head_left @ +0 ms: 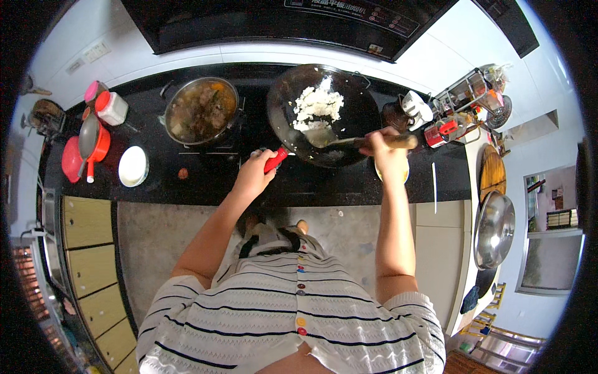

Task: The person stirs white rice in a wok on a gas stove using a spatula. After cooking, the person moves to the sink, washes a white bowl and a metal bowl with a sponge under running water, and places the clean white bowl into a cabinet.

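Observation:
A black wok [355, 118] sits on the stove with a heap of white rice [317, 106] in it. My left hand [255, 174] grips the wok's red handle [276, 159] at its near left side. My right hand [389, 153] holds the wooden handle of a metal spatula [324, 138], whose blade lies in the wok under the near edge of the rice.
A steel pot of brown stew [200, 111] stands on the left burner. On the dark counter [205, 181] lie a white bowl [132, 166], red pans [87, 153] and lidded jars [111, 107]. At the right are a condiment rack [464, 100], a wooden board [492, 171] and a steel lid [495, 227].

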